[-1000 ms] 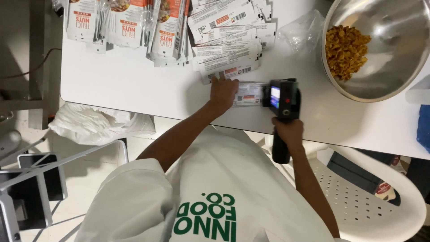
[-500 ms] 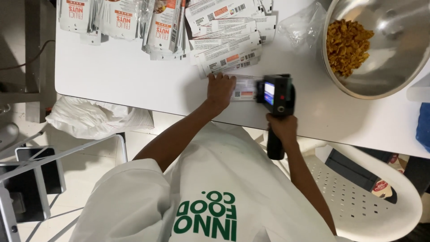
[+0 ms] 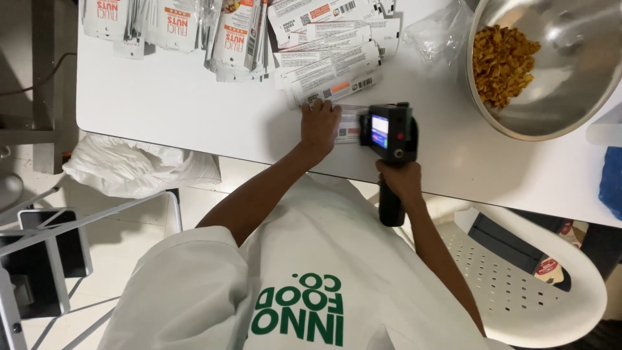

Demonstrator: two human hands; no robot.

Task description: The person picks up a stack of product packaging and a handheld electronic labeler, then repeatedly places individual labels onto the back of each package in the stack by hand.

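A flat printed pouch (image 3: 350, 123) lies on the table (image 3: 194, 116), pinned flat by the left hand (image 3: 319, 124), palm down, fingers spread. Just beside it, the right hand (image 3: 400, 181) clenches a handheld printer (image 3: 389, 133) over its end.

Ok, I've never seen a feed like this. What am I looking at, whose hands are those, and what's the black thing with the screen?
There is no machine here, just one picture from a camera on the person's head. It looks down past their white shirt at their own two bare hands. The left hand lies flat on a pouch on the white table. The right hand grips the handle of a black device, probably a handheld printer, set against that pouch. A pile of similar pouches lies behind. A steel bowl of golden snacks sits to the right.
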